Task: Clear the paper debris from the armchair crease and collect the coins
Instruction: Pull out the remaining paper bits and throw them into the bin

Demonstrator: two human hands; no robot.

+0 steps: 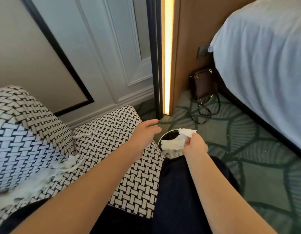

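Note:
The armchair (104,135) has a black-and-white woven pattern and fills the lower left. Shredded white paper debris (50,173) lies along the crease between its back cushion and arm. A thin strip of paper (85,133) sits higher in the crease. My right hand (194,146) pinches a crumpled white paper piece (187,133) above a round black bin (166,135) that holds more white paper (171,146). My left hand (146,130) reaches over the armrest's end with fingers straight, holding nothing. No coins are visible.
A bed with white linen (264,65) stands at the right. A dark brown bag (203,83) with a strap lies on the green patterned carpet (247,157) by a lit wooden panel (168,56). Small paper flecks dot the carpet near the bin.

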